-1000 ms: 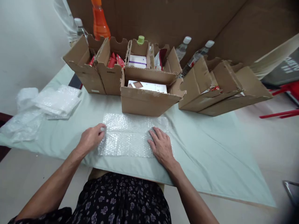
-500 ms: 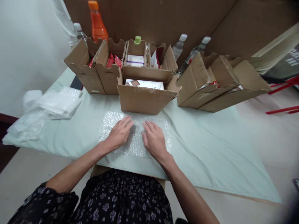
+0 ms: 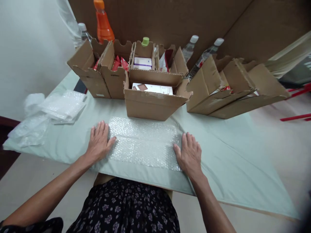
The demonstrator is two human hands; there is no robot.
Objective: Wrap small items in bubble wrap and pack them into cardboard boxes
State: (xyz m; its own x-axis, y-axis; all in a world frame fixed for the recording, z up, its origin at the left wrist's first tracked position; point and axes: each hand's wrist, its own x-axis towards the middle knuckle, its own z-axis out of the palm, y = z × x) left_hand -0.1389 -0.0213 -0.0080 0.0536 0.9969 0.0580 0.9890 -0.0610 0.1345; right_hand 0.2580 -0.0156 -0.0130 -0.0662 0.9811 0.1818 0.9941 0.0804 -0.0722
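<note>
Bubble-wrap sheet (image 3: 143,144) lies flat on the cloth-covered tabletop (image 3: 228,168).
The left hand (image 3: 99,142) and right hand (image 3: 190,155) rest spread, palm-down, at its opposite ends.

Left hand (image 3: 99,142) lying palm down, fingers pointing forward, thumb spreading inward, right hand (image 3: 189,154) mirroring it, both forearms angling outward toward the body.

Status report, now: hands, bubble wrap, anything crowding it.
Left hand open at left edge of bubble wrap, right hand open at right edge. Bubble wrap spread on green cloth. Cardboard box standing close at far edge.
</note>
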